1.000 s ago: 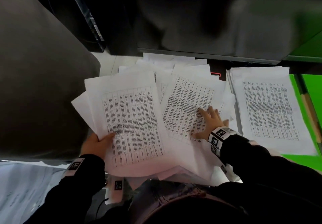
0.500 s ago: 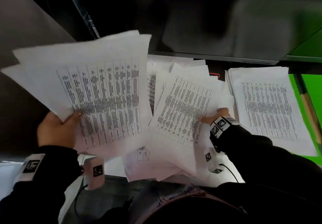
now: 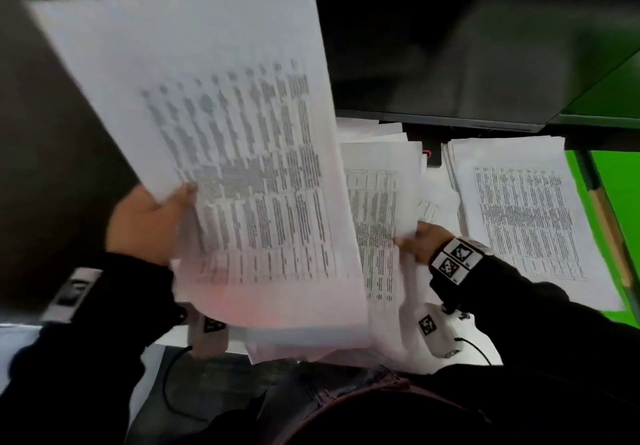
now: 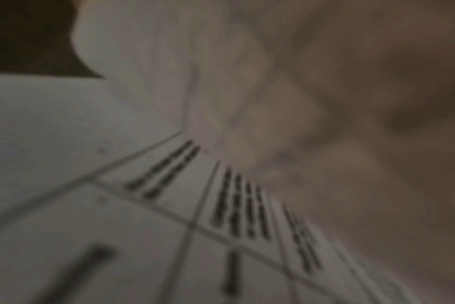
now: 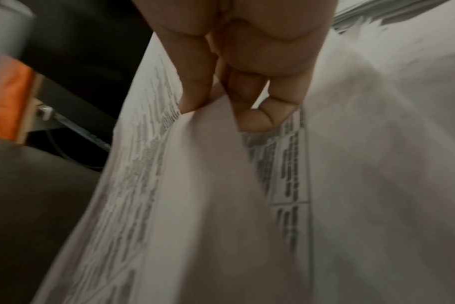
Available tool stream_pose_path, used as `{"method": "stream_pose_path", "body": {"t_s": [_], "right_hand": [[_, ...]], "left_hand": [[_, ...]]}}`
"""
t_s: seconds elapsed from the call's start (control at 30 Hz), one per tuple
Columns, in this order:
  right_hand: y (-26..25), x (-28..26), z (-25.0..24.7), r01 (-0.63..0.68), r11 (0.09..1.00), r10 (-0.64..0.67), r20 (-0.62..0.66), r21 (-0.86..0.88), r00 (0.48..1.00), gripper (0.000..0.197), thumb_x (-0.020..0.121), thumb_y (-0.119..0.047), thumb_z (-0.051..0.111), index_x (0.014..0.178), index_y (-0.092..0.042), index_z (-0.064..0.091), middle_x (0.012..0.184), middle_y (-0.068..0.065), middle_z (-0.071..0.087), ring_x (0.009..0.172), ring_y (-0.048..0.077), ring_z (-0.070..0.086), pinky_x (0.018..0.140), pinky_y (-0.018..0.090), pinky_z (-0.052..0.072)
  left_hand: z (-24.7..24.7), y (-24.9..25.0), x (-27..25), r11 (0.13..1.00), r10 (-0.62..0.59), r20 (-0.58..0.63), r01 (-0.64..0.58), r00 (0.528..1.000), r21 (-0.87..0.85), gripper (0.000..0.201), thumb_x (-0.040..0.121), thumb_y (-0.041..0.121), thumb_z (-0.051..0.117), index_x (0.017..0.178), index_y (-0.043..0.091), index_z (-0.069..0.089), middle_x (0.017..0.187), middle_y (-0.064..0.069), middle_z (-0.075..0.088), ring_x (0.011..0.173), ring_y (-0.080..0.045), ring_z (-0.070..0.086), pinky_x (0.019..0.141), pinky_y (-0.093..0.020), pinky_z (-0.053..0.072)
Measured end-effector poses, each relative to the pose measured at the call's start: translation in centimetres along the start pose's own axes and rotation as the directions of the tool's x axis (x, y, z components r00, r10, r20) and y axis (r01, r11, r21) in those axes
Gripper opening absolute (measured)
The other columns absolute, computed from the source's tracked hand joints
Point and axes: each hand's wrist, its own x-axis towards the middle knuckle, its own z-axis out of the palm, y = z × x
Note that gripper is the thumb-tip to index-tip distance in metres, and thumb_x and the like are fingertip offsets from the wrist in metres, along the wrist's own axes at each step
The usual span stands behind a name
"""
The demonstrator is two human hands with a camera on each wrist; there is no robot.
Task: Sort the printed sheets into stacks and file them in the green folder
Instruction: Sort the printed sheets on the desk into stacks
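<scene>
The left hand (image 3: 145, 222) is gripping a raised, limp sheaf of sheets (image 3: 214, 139) by its edge, the right hand (image 3: 420, 242) is pinching a loose sheet (image 3: 377, 195) off the surface, beside the green folder (image 3: 616, 209).

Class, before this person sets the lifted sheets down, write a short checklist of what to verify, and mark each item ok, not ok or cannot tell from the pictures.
1. Left hand grips the lifted bundle of sheets firmly: ok, thumb on top.
2. Right hand has a sheet from the loose middle pile: ok, its fingers pinch an edge.
3. Neat stack on the right lies squared up: ok.
4. Lifted bundle matches that stack's print: cannot tell, text is blurred.
5. Green folder is free to receive sheets: not ok, the stack covers much of it.
</scene>
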Motion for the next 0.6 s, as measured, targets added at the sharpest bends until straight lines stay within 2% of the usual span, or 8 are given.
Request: {"method": "stream_pose_path", "body": {"t_s": [0.1,0.2,0.3,0.4,0.47,0.5,0.53,0.6], "right_hand": [[-0.3,-1.0,0.5,0.022,0.993,-0.032,0.088,0.116,0.996,0.010,0.082,-0.023,0.068,0.081,-0.029,0.060,0.086,0.002,0.066,0.087,0.025,0.064,0.082,0.038,0.054],[-0.8,-1.8,1.2,0.039,0.975,-0.071,0.141,0.217,0.987,0.022,0.082,-0.018,0.068,0.103,-0.021,0.065,0.094,0.000,0.068,0.092,0.021,0.065,0.080,0.034,0.054],[-1.4,-2.6,2.1,0.068,0.968,-0.110,0.166,0.240,0.980,0.026,0.081,-0.007,0.067,0.105,-0.017,0.065,0.096,0.005,0.067,0.086,0.020,0.065,0.079,0.036,0.056],[-1.5,-2.9,2.9,0.065,0.971,-0.108,0.176,0.229,0.978,0.027,0.080,0.004,0.065,0.103,-0.009,0.067,0.074,-0.007,0.071,0.058,0.001,0.064,0.054,0.012,0.053],[-1.6,-3.0,3.2,0.083,0.983,-0.113,0.185,0.167,0.976,0.017,0.082,-0.003,0.064,0.089,-0.018,0.067,0.064,-0.014,0.069,0.065,0.004,0.064,0.058,0.013,0.052],[-1.6,-2.9,3.2,0.099,0.987,-0.120,0.171,0.129,0.978,0.013,0.084,-0.012,0.065,0.091,-0.023,0.066,0.076,-0.011,0.071,0.076,0.009,0.063,0.069,0.019,0.054],[-1.6,-2.6,2.9,0.103,0.990,-0.114,0.118,0.092,0.986,0.013,0.084,-0.023,0.064,0.097,-0.024,0.064,0.088,-0.005,0.070,0.083,0.013,0.062,0.077,0.026,0.053],[-1.4,-1.9,1.3,0.010,0.999,-0.007,-0.093,0.035,0.996,0.027,0.083,-0.039,0.063,0.105,-0.025,0.057,0.099,0.001,0.063,0.077,0.013,0.058,0.070,0.025,0.048]], "left_hand": [[3.6,-0.5,-2.3,0.996,-0.027,0.186,0.010,0.982,0.089,0.041,0.081,0.022,0.068,0.120,0.010,0.061,0.109,-0.002,0.062,0.104,-0.015,0.057,0.086,-0.028,0.042],[6.0,-3.7,-2.9,0.983,-0.164,0.315,0.128,0.935,0.132,0.053,0.073,0.028,0.072,0.121,0.012,0.059,0.112,-0.003,0.062,0.106,-0.021,0.058,0.090,-0.032,0.042],[7.6,-5.8,-4.2,0.963,-0.257,0.420,0.268,0.870,0.033,0.056,0.075,0.036,0.069,0.126,0.021,0.053,0.116,-0.002,0.062,0.112,-0.026,0.058,0.100,-0.047,0.044],[8.7,-6.8,-4.6,0.919,-0.354,0.414,0.394,0.839,-0.013,0.056,0.082,0.019,0.067,0.133,0.015,0.043,0.116,-0.005,0.057,0.115,-0.025,0.055,0.103,-0.049,0.041],[8.9,-7.0,-5.0,0.930,-0.327,0.441,0.368,0.836,-0.008,0.074,0.064,0.034,0.076,0.130,0.014,0.047,0.120,-0.006,0.059,0.119,-0.027,0.054,0.106,-0.049,0.038],[8.9,-7.2,-5.1,0.947,-0.298,0.443,0.321,0.846,0.023,0.082,0.057,0.041,0.076,0.129,0.014,0.049,0.123,-0.007,0.060,0.120,-0.027,0.053,0.107,-0.048,0.037],[8.6,-7.2,-5.1,0.961,-0.275,0.447,0.263,0.851,0.090,0.081,0.057,0.043,0.075,0.128,0.012,0.051,0.124,-0.009,0.061,0.119,-0.028,0.054,0.106,-0.047,0.038],[7.9,-6.6,-5.0,0.948,-0.282,0.428,0.182,0.858,0.260,0.062,0.072,0.032,0.075,0.125,0.007,0.054,0.120,-0.012,0.063,0.113,-0.029,0.057,0.096,-0.038,0.043]]}}
